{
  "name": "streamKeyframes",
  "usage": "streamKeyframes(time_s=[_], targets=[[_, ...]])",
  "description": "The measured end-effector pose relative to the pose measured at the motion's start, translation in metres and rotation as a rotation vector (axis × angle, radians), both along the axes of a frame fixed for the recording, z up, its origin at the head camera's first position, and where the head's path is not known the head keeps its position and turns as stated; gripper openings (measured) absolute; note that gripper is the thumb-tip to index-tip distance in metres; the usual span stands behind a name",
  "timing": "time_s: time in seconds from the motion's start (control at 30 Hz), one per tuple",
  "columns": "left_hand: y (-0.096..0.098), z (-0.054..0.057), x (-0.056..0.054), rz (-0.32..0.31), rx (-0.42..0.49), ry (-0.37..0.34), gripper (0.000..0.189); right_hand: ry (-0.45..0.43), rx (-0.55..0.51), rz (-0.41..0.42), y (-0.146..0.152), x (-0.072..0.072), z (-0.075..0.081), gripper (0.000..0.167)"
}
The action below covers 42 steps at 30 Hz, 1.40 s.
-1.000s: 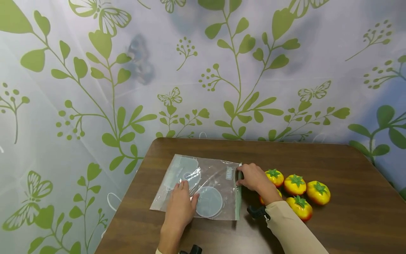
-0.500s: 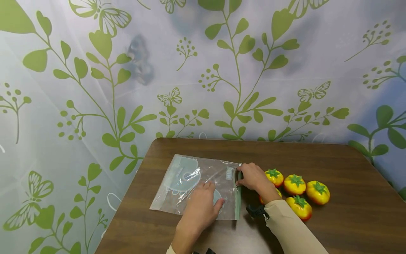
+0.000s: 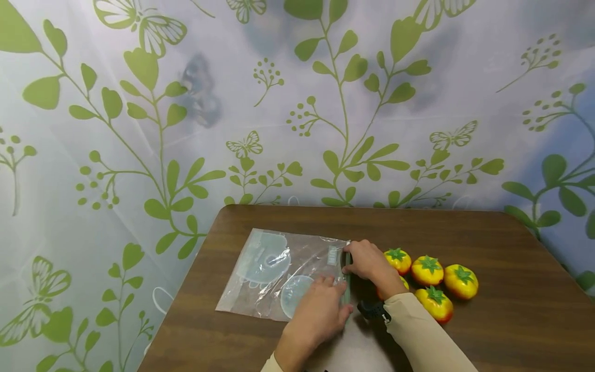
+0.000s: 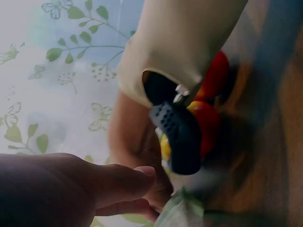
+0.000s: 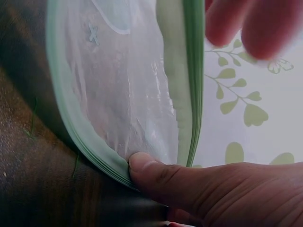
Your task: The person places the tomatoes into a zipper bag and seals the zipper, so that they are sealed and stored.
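A clear zip bag (image 3: 302, 258) with pale blue printed shapes lies flat on the brown table, its green zip edge facing right. My right hand (image 3: 369, 261) holds the zip edge near the bag's far right corner. In the right wrist view the bag's mouth gapes, and the right thumb (image 5: 161, 177) presses on one green lip. My left hand (image 3: 321, 310) lies over the near right part of the bag, fingers extended towards the zip edge. From the left wrist view, the left thumb (image 4: 132, 179) is beside the green edge (image 4: 182, 210).
Several yellow-red imitation fruits (image 3: 427, 269) with green leafy tops stand right of the bag, one partly hidden by the right forearm. A black strap (image 3: 373, 311) is on the right wrist. Behind the table (image 3: 506, 243) hangs a leaf-patterned cloth (image 3: 279, 103).
My left hand has slid rightwards across the bag, from its left half to near the zip edge. The right hand has stayed at the bag's corner. The head view has shifted slightly.
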<state>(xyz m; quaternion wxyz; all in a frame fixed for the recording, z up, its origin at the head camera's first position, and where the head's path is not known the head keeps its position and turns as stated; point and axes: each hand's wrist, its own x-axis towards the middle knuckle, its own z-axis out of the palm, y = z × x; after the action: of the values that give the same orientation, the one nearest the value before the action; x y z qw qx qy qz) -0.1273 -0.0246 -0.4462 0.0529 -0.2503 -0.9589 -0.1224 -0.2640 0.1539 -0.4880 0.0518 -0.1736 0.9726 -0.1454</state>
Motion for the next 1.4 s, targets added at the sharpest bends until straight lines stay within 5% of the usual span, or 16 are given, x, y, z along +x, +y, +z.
streamKeyframes(time_s=[0.33, 0.43, 0.63, 0.73, 0.9, 1.03, 1.1, 1.23, 1.33, 1.4], targets=[[0.012, -0.017, -0.003, 0.006, -0.055, 0.001, 0.041, -0.027, 0.008, 0.000, -0.001, 0.000, 0.003, 0.051], [0.013, -0.035, -0.008, 0.007, -0.101, 0.047, 0.041, -0.035, 0.009, -0.001, -0.001, 0.000, 0.003, 0.053], [0.014, -0.071, -0.019, 0.046, -0.155, -0.009, 0.050, -0.034, 0.008, 0.001, -0.003, -0.001, 0.002, 0.054], [0.013, -0.067, -0.019, 0.058, -0.155, 0.020, 0.041, -0.032, 0.011, -0.002, -0.003, 0.000, 0.002, 0.054], [0.011, -0.043, -0.012, 0.083, -0.075, 0.112, 0.018, -0.033, 0.009, -0.006, -0.003, 0.001, 0.002, 0.053], [0.012, -0.050, -0.016, 0.121, 0.007, 0.135, 0.020, -0.026, 0.003, -0.002, -0.003, 0.002, 0.002, 0.053], [0.012, -0.058, -0.020, 0.120, -0.015, 0.159, 0.027, -0.031, -0.002, -0.009, -0.003, 0.002, 0.001, 0.054], [0.012, -0.091, -0.032, 0.123, -0.073, 0.148, 0.047, -0.041, 0.002, -0.015, -0.003, 0.002, 0.002, 0.055], [0.015, -0.116, -0.039, 0.149, -0.093, 0.075, 0.062, -0.049, 0.006, -0.018, -0.004, 0.002, 0.002, 0.056], [0.017, -0.121, -0.039, 0.170, -0.101, 0.016, 0.069, -0.056, 0.001, -0.026, -0.004, 0.002, 0.001, 0.057]])
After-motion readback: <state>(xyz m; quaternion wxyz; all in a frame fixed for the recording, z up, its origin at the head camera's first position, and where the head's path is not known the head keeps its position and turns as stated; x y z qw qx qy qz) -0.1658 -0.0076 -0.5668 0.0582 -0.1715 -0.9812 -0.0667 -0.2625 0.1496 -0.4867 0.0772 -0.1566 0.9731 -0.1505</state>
